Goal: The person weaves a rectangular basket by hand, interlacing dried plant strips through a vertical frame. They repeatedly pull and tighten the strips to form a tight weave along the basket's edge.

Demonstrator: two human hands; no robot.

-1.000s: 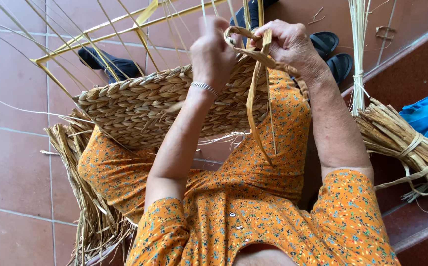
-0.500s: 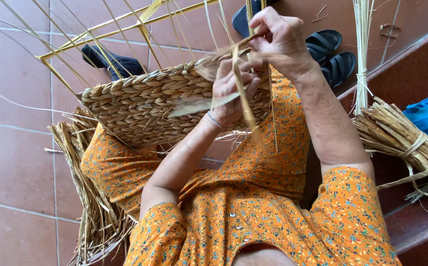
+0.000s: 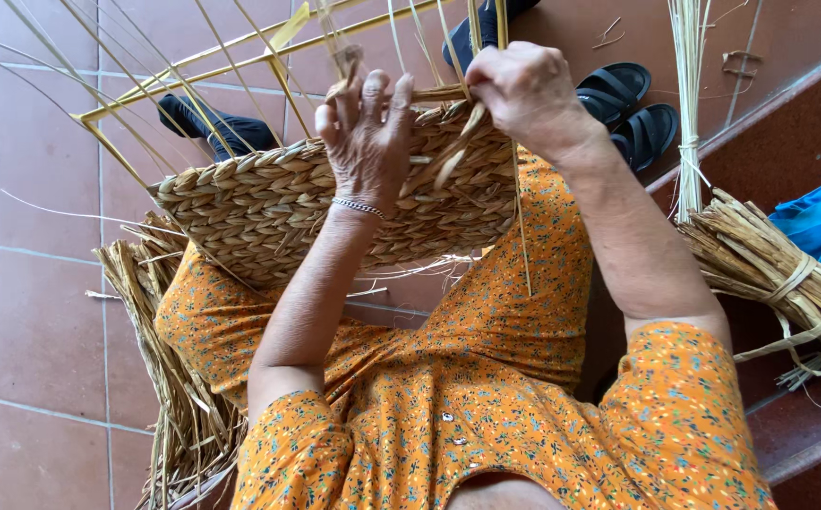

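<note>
Woven basket (image 3: 269, 212) rests on the lap, left hand (image 3: 368, 142) fingers spread against it, right hand (image 3: 524, 90) pinching a straw strand (image 3: 453, 161).

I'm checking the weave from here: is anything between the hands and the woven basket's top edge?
Nothing visible. The left hand lies flat against the woven basket at its rim, and the right hand grips straw strands right at that edge.

A half-woven straw basket (image 3: 269, 212) lies tilted on the lap, loose strands (image 3: 240, 76) fanning upward.
</note>
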